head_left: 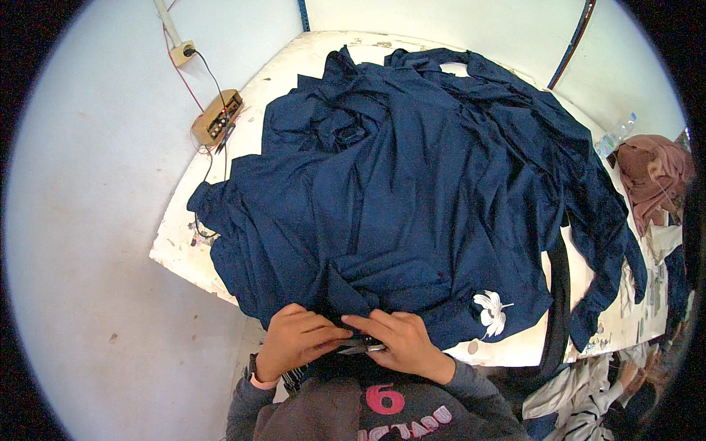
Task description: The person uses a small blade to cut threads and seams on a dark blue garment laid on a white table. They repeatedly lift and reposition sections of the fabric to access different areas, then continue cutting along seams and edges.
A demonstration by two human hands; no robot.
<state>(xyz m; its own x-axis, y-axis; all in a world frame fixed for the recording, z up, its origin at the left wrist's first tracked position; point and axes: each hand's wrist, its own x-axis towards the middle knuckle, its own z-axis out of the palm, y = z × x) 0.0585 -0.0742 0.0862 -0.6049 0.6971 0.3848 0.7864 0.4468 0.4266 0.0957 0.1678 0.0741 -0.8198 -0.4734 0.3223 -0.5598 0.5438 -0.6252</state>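
Note:
A large dark navy garment [397, 176] lies spread in folds over the table, with a white flower [491, 314] near its front right edge. My left hand [298, 339] is closed at the garment's near edge, pinching the navy cloth between fingers and thumb. Close beside it, my right hand [406, 342] is closed around a small pair of scissors [360, 346], which points left toward my left fingertips. The index finger of that hand reaches onto the cloth. Exactly what lies between the blades is too small to make out.
Under the garment is a pale, stained table [489, 354]. At the left edge stands a brown box with wires [218, 119], below a wall socket [182, 53]. A plastic bottle [616, 134] and brown cloth [654, 173] sit at the right; white cloths [573, 393] lie below.

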